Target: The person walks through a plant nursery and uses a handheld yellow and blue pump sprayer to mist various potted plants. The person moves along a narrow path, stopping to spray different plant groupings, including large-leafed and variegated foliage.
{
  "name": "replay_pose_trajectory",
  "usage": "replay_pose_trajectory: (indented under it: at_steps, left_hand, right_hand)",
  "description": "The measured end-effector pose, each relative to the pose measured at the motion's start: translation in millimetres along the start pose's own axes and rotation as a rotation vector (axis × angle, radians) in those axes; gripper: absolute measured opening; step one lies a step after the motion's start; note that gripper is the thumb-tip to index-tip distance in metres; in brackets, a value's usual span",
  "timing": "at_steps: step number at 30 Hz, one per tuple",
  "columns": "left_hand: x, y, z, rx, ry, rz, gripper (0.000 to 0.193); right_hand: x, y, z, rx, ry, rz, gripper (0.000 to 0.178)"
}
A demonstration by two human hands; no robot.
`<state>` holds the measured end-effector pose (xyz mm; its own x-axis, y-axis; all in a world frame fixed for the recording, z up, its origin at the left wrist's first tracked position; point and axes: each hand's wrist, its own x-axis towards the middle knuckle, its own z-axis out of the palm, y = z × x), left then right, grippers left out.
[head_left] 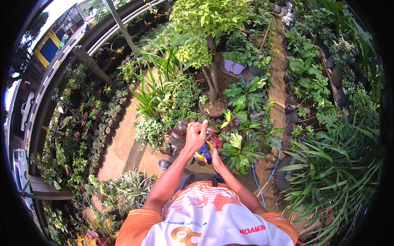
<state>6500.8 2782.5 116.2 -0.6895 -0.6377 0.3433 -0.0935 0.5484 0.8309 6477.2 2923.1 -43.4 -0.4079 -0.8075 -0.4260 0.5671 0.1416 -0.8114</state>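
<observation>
My left hand (pixel 195 138) is raised in front of me with its fingers curled closed and the thumb side up. What it holds, if anything, is hidden. Just below its wrist is a blue and yellow handheld object (pixel 204 152), its exact kind unclear. My right hand (pixel 216 158) is closed at the right side of this object and appears to grip it. Dark purple leaves (pixel 177 137) spread beside the left hand. Reddish leaves (pixel 216 142) show just beyond the right hand.
A small tree (pixel 212 78) grows from a round pot (pixel 212 116) ahead. Broad-leaved green plants (pixel 242 153) crowd the right front. A blue hose (pixel 257 183) crosses the ground at my right. Potted plants line the paved path (pixel 123 141) on the left.
</observation>
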Motion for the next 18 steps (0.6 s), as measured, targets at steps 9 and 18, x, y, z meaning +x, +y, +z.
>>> replay_pose_trajectory:
  at_steps: [9, 18]
  left_hand:
    - [-32.6, -54.8, 19.2, 0.426, -0.239, -0.077, 0.041]
    - [-72.6, -71.7, 26.6, 0.300, -0.248, -0.182, 0.043]
  right_hand:
    - [-9.8, -6.3, 4.6, -0.004, 0.032, 0.019, 0.058]
    - [-16.7, -3.0, 5.6, -0.170, -0.033, -0.011, 0.025]
